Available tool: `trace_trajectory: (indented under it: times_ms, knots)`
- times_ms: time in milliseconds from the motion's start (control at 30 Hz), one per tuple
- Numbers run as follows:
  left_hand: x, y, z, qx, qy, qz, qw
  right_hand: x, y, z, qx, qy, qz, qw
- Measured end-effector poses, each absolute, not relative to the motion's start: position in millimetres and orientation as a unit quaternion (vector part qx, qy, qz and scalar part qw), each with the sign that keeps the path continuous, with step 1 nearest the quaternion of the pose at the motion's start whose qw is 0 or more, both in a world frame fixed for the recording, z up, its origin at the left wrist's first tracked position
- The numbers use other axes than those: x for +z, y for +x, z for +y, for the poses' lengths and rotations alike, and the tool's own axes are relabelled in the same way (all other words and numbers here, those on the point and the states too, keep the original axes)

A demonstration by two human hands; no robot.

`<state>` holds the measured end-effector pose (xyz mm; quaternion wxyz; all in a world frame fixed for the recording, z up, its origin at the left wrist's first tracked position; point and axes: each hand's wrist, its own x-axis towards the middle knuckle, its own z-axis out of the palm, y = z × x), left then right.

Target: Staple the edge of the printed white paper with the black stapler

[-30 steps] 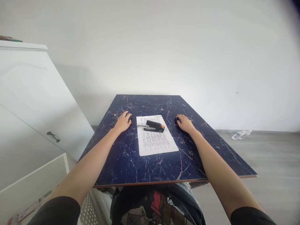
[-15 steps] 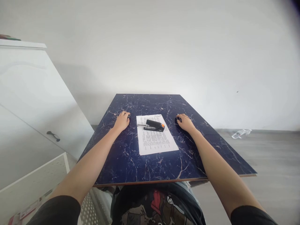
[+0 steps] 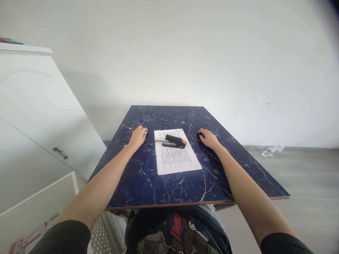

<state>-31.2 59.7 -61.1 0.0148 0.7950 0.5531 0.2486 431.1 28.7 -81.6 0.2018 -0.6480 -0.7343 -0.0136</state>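
A black stapler [image 3: 174, 141] with an orange part lies across a printed sheet of paper [image 3: 180, 160] at the middle of the table. A thin metal strip sticks out from the stapler's left end. My left hand [image 3: 138, 137] rests on the dark blue marbled table [image 3: 169, 190] to the left of the paper, its fingers curled in. Something small and pale shows between its thumb and fingers, too small to name. To the right of the paper, my right hand [image 3: 209, 138] lies with its fingers loosely curved and apart from the thumb, holding nothing.
A white cabinet [image 3: 39, 106] with a dark handle stands at the left. Below it is a white perforated basket [image 3: 71, 180] with packaged things in it. A white wall rises behind the table. Clear plastic [image 3: 272, 151] lies on the grey floor at the right.
My left thumb and fingers have closed together slightly, and a small pale thing now shows at their tips. The right hand, stapler and paper look unmoved.
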Motion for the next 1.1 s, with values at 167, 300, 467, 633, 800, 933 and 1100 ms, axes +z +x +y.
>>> trace_trajectory:
  times_ms: [167, 300, 467, 633, 800, 933, 1100]
  knots:
    - [-60, -30, 58, 0.288, 0.793, 0.535, 0.043, -81, 430, 27, -0.014, -0.646, -0.737, 0.200]
    - [-58, -29, 57, 0.331, 0.783, 0.521, 0.075, -81, 429, 27, -0.018, -0.646, -0.737, 0.199]
    - [-56, -23, 53, 0.421, 0.741, 0.504, 0.140, -82, 431, 28, -0.023, -0.643, -0.739, 0.201]
    - [-57, -15, 46, 0.478, 0.700, 0.476, 0.235, -83, 432, 29, -0.025, -0.642, -0.740, 0.201]
    - [-54, -6, 40, 0.488, 0.680, 0.441, 0.324, -82, 432, 29, -0.024, -0.639, -0.742, 0.199]
    - [-51, -1, 37, 0.496, 0.656, 0.423, 0.382, -82, 432, 29, -0.022, -0.635, -0.746, 0.198]
    - [-50, 2, 35, 0.509, 0.624, 0.404, 0.433, -83, 433, 29, -0.020, -0.636, -0.745, 0.199]
